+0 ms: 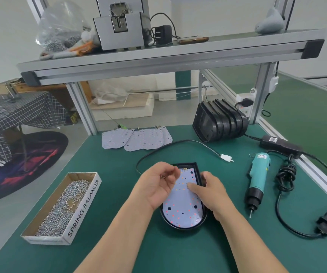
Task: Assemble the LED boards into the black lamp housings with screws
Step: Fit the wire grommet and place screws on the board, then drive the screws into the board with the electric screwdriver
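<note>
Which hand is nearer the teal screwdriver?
Right. The right hand grips the right edge of the housing, thumb on the LED board, screwdriver lying to its right. The left hand, pinching a metal part, is over the board's left side, farther away.

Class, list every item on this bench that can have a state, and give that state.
LED board: lying inside housing.
housing: open side up.
left hand: pinches a screw.
right hand: grips housing, thumb on LED board.
screwdriver: lying unheld.
screw box: open, part full.
spare housings: nested, on their side.
white connector: unplugged.
</note>
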Action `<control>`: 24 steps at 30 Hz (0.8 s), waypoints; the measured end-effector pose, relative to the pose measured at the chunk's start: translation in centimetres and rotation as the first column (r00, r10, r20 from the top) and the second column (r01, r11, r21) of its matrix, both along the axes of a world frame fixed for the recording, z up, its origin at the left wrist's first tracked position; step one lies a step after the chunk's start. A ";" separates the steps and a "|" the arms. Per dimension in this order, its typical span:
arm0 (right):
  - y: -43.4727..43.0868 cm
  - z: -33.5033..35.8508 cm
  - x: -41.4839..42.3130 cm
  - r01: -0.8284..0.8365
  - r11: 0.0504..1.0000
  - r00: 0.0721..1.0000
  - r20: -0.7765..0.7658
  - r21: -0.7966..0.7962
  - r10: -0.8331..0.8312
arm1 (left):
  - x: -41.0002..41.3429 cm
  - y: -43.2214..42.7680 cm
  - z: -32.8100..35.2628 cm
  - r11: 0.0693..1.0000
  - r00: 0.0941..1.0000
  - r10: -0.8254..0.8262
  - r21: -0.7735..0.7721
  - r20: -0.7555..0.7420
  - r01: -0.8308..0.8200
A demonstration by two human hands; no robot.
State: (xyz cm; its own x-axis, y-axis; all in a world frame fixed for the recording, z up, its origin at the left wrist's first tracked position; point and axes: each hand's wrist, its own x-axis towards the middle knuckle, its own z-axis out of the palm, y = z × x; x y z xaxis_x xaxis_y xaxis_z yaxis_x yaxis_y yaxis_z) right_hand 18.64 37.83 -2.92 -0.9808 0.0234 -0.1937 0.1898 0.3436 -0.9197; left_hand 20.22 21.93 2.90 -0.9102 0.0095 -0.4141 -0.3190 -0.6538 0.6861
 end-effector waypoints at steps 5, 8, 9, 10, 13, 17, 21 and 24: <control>-0.1 0.2 0.1 0.000 0.996 0.999 -0.052 0.090 0.005 | -0.4 2.2 -2.7 0.833 0.991 -0.132 -0.547 -0.040 0.089; 0.3 0.3 0.2 -0.084 0.980 0.994 -0.059 0.181 0.096 | -0.6 2.7 -3.6 0.728 0.984 -0.162 -0.682 -0.077 0.066; 0.7 0.5 0.4 -0.122 0.972 0.989 -0.057 0.201 0.136 | -0.6 2.8 -3.8 0.707 0.983 -0.156 -0.706 -0.092 0.046; 1.2 0.8 0.4 -0.130 0.967 0.985 -0.079 0.219 0.151 | -0.6 2.9 -3.9 0.698 0.984 -0.144 -0.715 -0.104 0.027; 4.8 2.3 0.2 0.217 0.935 0.938 -0.324 0.279 -0.121 | -0.7 3.2 -4.0 0.721 0.988 -0.105 -0.693 -0.109 0.000; 10.4 3.2 -1.0 0.327 0.677 0.941 -0.162 0.659 -0.297 | -0.9 3.3 -4.2 0.743 0.993 -0.076 -0.669 -0.093 -0.006; 11.2 2.2 -2.0 0.197 0.665 0.956 0.010 0.721 -0.293 | -1.0 3.1 -4.1 0.776 0.997 -0.049 -0.631 -0.064 -0.002; 11.6 2.1 -2.4 0.363 0.880 0.921 0.028 0.306 -0.390 | -1.0 3.0 -3.9 0.819 0.997 -0.063 -0.572 -0.041 0.028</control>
State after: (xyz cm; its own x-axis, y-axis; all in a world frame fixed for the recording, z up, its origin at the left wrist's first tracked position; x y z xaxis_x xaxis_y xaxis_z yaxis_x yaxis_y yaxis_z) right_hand 16.27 49.47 -0.85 -0.8665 0.4554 -0.2042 0.4317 0.4783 -0.7648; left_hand 19.20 24.89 -0.98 -0.9361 -0.1710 -0.3072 -0.2887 -0.1249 0.9492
